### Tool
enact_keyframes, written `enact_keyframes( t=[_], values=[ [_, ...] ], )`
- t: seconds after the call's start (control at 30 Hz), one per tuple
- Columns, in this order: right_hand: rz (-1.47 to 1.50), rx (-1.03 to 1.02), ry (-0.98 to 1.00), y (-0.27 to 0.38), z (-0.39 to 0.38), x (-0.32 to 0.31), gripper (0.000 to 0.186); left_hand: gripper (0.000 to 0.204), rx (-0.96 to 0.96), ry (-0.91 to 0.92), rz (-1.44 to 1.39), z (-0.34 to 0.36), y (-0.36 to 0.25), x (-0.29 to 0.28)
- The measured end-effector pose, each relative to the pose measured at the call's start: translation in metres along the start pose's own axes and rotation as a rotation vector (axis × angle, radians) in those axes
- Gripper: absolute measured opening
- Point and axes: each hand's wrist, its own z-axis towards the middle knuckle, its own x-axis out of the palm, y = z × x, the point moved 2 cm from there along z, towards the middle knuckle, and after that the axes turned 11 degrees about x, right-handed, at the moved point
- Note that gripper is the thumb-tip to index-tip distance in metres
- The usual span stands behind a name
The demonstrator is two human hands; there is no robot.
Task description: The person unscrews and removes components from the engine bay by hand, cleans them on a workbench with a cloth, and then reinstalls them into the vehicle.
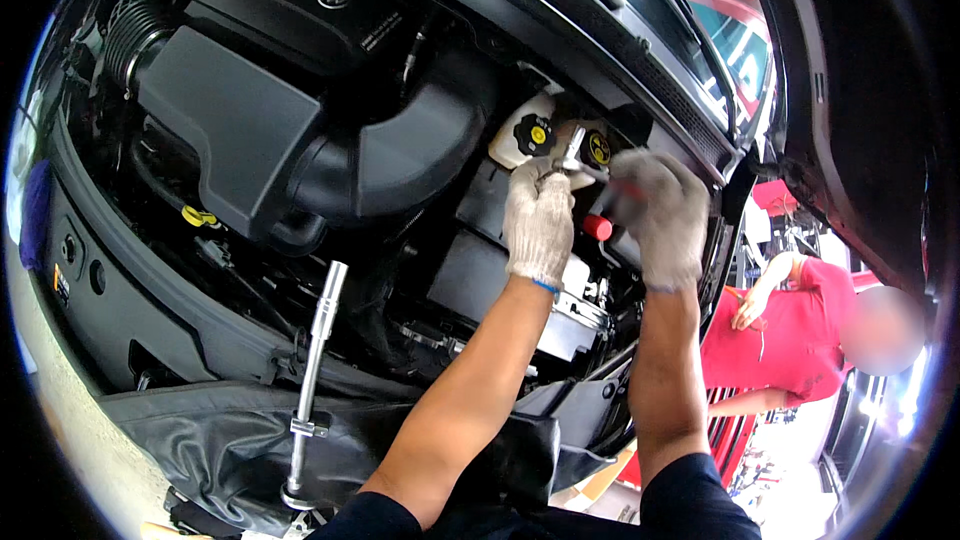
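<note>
A small chrome ratchet [572,155] is held between two gloved hands, its head uppermost and its handle slanting down to the right. It is seen just below two yellow-marked black caps, at the rear of the engine bay. Its lower end is hidden by the gloves.

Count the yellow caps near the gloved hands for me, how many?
2: one yellow cap on the white tank, left of the silver wrench; another yellow cap just right of it. Others may be hidden.
</note>
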Motion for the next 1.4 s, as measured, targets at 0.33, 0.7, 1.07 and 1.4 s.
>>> enact_keyframes(
  t=[0.33,0.7,1.07,1.4],
  values=[
    [0.147,-0.238,0.028,-0.019,0.029,0.064,0.031,0.06,0.315,-0.118,0.324,0.016,-0.009,-0.024],
    [-0.116,-0.259,-0.165,0.0,0.032,0.079,0.024,0.062,0.276,0.15,-0.139,0.038,0.012,-0.026],
    [-0.492,-0.474,-0.334,0.025,0.049,0.085,0.022,0.075,0.108,0.137,-0.169,0.059,0.042,-0.02],
    [0.431,0.09,-0.091,-0.062,0.056,0.062,0.026,0.087,0.4,0.086,0.306,0.045,0.034,-0.01]
  ],
)
